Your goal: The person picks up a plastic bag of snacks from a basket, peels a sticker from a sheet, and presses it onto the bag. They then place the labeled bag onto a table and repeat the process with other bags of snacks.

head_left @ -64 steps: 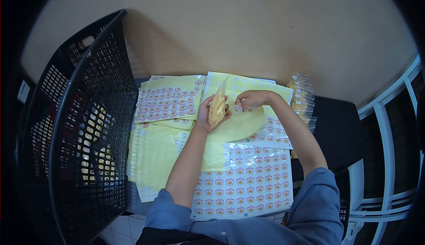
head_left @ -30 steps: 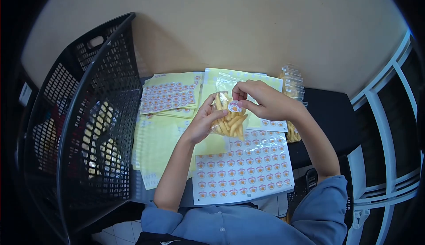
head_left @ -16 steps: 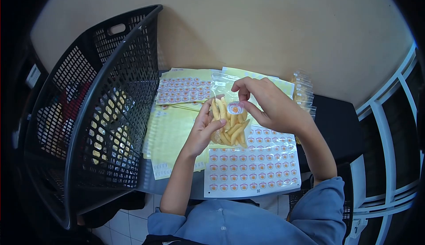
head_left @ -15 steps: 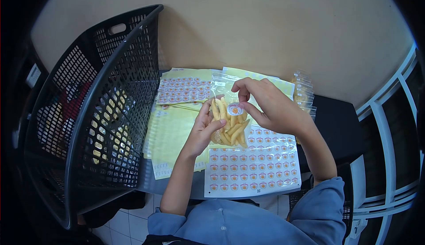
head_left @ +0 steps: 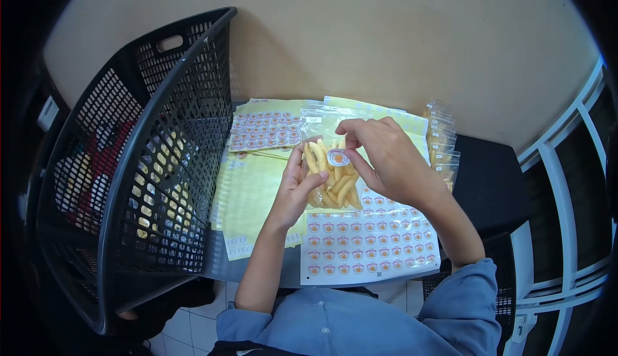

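A clear zip bag of pale yellow stick snacks is held over the table, its zip end pointing away from me. My left hand is closed on the bag's left side, thumb across the front. My right hand is above the bag's right side with curled fingers, its thumb tip at the edge of a round sticker. That sticker lies against the bag's front; whether it is fully stuck down cannot be made out. Below the bag lies a white sheet of round stickers.
A tall black plastic basket with packed bags inside stands on the left. Yellow backing sheets and another sticker sheet cover the table's left part. Several filled bags are lined up at the back right. A wall rises behind.
The bag has shifted slightly, and the sticker appears a little further left and flatter against it. My right hand has moved slightly with it; my left hand keeps its hold.
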Demonstrator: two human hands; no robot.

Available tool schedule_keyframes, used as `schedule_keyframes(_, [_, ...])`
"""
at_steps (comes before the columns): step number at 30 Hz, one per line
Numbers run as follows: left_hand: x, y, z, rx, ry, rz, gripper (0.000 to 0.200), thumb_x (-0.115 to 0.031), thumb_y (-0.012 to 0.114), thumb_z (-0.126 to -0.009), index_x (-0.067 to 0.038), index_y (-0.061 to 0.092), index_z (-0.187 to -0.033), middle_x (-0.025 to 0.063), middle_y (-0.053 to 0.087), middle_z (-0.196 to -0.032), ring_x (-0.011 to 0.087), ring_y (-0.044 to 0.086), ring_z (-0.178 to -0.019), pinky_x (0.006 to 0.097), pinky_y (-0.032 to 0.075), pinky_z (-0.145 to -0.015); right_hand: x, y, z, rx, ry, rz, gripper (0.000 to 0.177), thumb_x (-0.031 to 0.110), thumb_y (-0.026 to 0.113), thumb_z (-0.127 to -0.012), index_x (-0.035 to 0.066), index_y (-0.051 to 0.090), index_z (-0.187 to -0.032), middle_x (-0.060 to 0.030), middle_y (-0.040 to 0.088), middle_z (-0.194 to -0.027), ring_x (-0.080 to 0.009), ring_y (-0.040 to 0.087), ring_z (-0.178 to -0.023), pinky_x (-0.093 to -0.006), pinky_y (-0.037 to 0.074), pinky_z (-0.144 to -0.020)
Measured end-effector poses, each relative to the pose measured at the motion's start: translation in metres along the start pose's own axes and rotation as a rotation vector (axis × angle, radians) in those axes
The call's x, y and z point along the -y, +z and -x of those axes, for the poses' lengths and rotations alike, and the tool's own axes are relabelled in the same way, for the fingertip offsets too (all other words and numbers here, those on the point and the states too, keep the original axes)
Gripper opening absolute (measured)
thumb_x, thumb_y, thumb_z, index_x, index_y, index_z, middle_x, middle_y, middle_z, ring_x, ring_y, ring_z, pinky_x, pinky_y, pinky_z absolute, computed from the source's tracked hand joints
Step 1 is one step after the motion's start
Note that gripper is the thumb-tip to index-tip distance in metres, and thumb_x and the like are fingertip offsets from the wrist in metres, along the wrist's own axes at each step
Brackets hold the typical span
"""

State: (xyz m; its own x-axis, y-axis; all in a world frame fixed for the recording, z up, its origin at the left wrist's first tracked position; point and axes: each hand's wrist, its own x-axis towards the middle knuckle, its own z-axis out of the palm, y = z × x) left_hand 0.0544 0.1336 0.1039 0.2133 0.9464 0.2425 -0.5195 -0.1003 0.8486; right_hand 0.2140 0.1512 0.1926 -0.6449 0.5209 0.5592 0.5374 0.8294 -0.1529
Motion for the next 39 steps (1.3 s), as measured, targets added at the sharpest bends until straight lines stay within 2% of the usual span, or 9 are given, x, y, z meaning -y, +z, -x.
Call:
schedule_keyframes(8, [0.000,0.004,0.002,0.010,-0.003,0.024,0.051,-0.002,0.049,-0.076,-0.006,0.028,-0.122,0.0107,0.045,-0.111,0.0155,0.045,-0.105,0.0279,0.035,-0.089,0.006,-0.001,0.005,-0.004,-0.001,0.040,0.020,0.004,0.053,-0.074,0.003,0.048,-0.094,-0.0094,0.057,-0.080,-0.0232,0.055,-0.075,-0.0335,0.036,-0.068])
schedule_keyframes(20, [0.005,0.010,0.001,0.038,0.003,0.033,0.051,-0.002,0.049,-0.076,-0.005,0.028,-0.122,0.0102,0.043,-0.111,0.0151,0.044,-0.105,0.0275,0.035,-0.089,0.006,-0.005,0.013,-0.022,-0.045,0.159,0.014,0.006,0.055,-0.069,0.006,0.051,-0.083,-0.0053,0.051,-0.072,-0.0202,0.051,-0.070,-0.0313,0.036,-0.065])
schedule_keyframes(33, [0.004,0.017,-0.004,0.064,-0.012,0.035,0.051,-0.002,0.050,-0.075,-0.004,0.028,-0.122,0.0106,0.043,-0.112,0.0161,0.044,-0.106,0.0280,0.034,-0.090,0.005,-0.001,0.022,-0.102,-0.009,0.173,0.010,0.010,0.059,-0.069,0.007,0.055,-0.078,-0.0041,0.050,-0.074,-0.0186,0.050,-0.072,-0.0312,0.037,-0.066])
schedule_keyframes(39, [0.004,0.023,-0.007,0.035,0.059,0.044,0.052,-0.001,0.052,-0.073,-0.002,0.030,-0.120,0.0109,0.042,-0.112,0.0170,0.043,-0.107,0.0285,0.034,-0.091,0.004,0.006,0.034,-0.248,0.106,0.080,0.018,0.014,0.063,-0.068,0.010,0.061,-0.085,-0.0089,0.050,-0.090,-0.0241,0.049,-0.087,-0.0351,0.039,-0.076])
